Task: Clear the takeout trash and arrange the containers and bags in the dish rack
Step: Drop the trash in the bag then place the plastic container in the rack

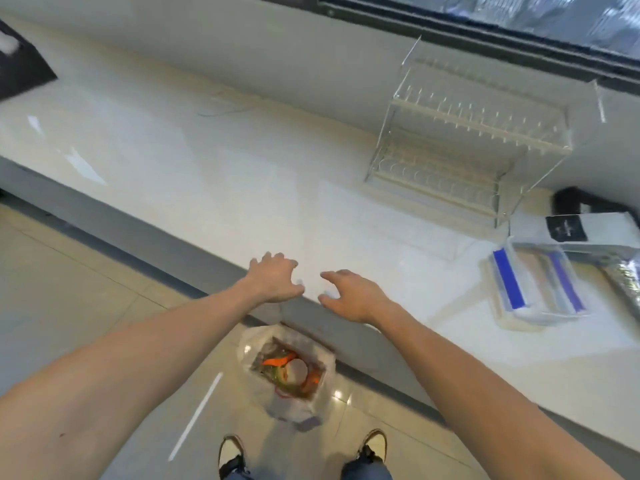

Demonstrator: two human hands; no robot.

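I hold both hands palm-down over the front edge of the white counter (221,188), fingers spread and gripping nothing: left hand (274,279), right hand (353,296). Taking the two-tier wire dish rack (464,140) as my landmark, it stands against the wall with bare shelves. Just in front of it to the right lie clear takeout containers (535,284) with blue strips, a white paper bag (588,233) and foil (623,282). Well in front of the rack, on the floor below my hands, sits the lined trash bin (289,372) holding scraps.
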